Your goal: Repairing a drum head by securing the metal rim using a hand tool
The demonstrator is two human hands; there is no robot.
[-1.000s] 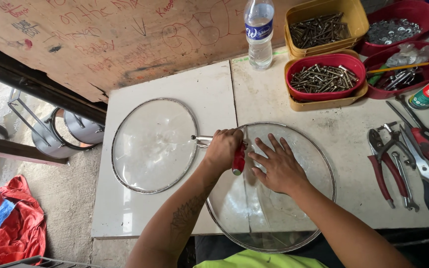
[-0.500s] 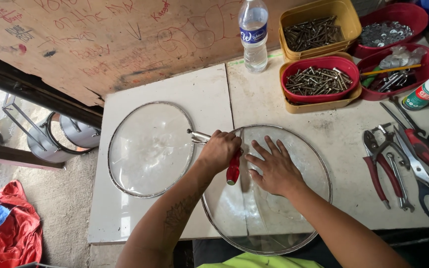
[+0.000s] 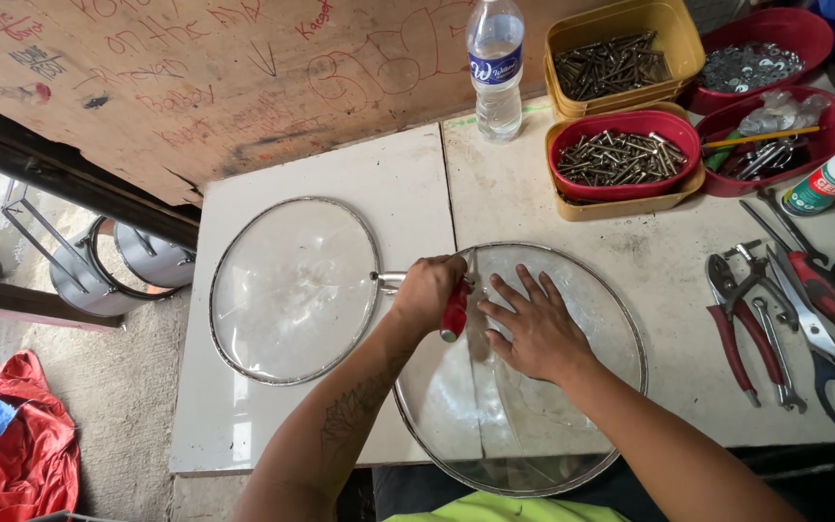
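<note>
My left hand (image 3: 429,290) is closed around a red-handled tool (image 3: 455,311), a screwdriver by the look of it, its metal end (image 3: 386,279) poking out to the left. My right hand (image 3: 532,328) lies flat, fingers spread, on a large round glass lid (image 3: 599,396) with a metal rim. That lid sits at the table's near edge and overhangs it. A second round glass lid (image 3: 292,288) lies just to the left on the white tiled tabletop (image 3: 398,179). The tool's working tip is hidden between my hands.
A clear water bottle (image 3: 495,66) stands at the back. Yellow and red tubs (image 3: 624,162) hold screws (image 3: 611,64) and washers (image 3: 746,66). Pliers and snips (image 3: 767,324) lie at right, a glue bottle (image 3: 828,182) beside them. Below left: metal pots (image 3: 118,263) and red cloth (image 3: 14,449).
Both hands have stayed on the large lid in nearly the same pose; my view has drifted slightly. The tool's grip looks unchanged.
</note>
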